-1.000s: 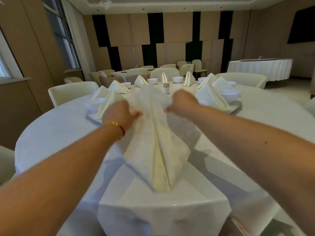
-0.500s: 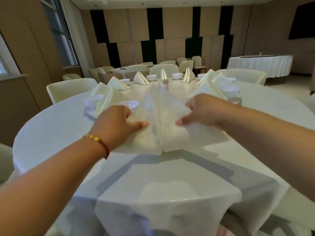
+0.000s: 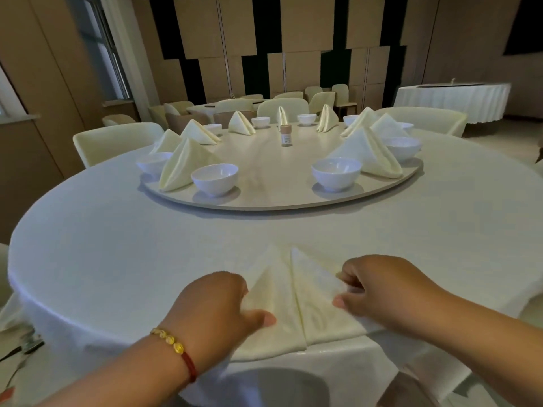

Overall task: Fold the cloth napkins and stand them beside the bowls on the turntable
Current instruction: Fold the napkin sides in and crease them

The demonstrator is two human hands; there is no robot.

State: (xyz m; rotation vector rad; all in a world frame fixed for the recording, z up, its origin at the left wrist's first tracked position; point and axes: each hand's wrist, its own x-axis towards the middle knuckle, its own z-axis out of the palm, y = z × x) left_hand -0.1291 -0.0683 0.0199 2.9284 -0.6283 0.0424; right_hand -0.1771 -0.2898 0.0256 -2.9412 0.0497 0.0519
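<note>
Pinching the cloth napkin (image 3: 296, 306) at bottom centre of the desk (image 3: 117, 245): left hand (image 3: 217, 306) and right hand (image 3: 379, 292) each grasp a flap, holding the folds flat before standing it.

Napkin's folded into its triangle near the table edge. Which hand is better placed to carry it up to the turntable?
Either, marginally the right hand: both pinch the napkin, but the nearest bowl with an open gap beside it sits slightly right of centre; left hand could steady.
</note>
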